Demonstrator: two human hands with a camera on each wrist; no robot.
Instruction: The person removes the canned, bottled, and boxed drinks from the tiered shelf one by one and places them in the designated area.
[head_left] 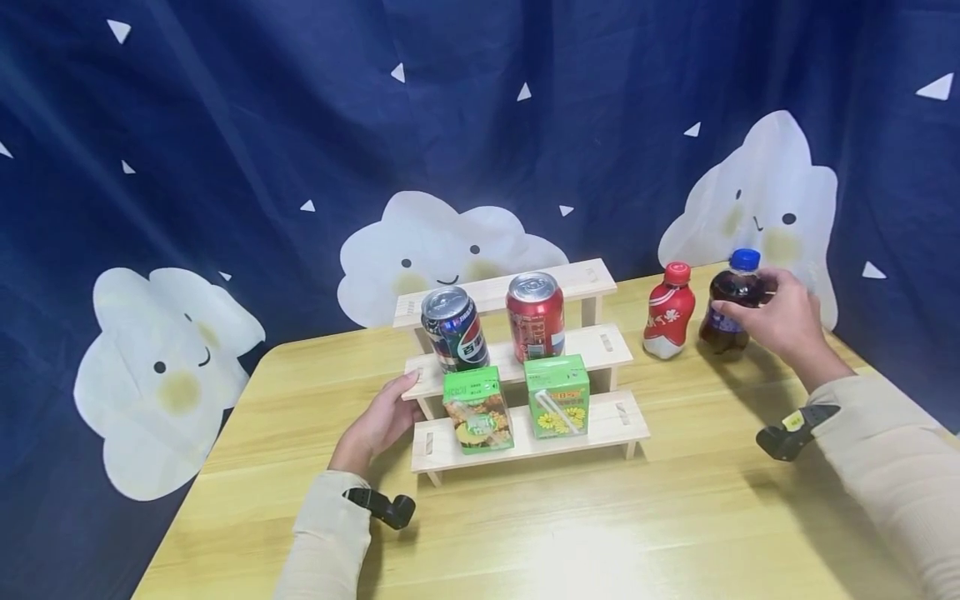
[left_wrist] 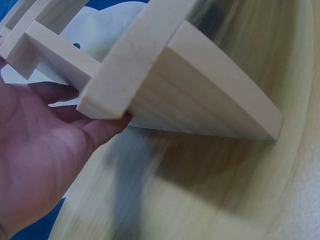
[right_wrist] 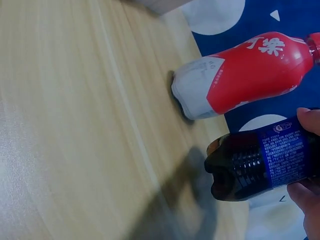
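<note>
Table edge: far rim of the wood-grain table (head_left: 480, 525) runs close behind the blue-capped bottle (head_left: 733, 302), right of the tiered rack (head_left: 592, 350).
Open room: a narrow gap beside the red bottle (head_left: 670, 312).
Right hand (head_left: 791, 321): thumb and fingers closed to the blue-capped bottle's width, gripping it.
Left hand (head_left: 381, 418): fingers curled round the tiered rack's left end.

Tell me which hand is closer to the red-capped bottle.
Right. The right hand holds the blue-capped bottle just right of the red-capped bottle; the left hand is farther left, holding the wooden stand by its left side.
</note>
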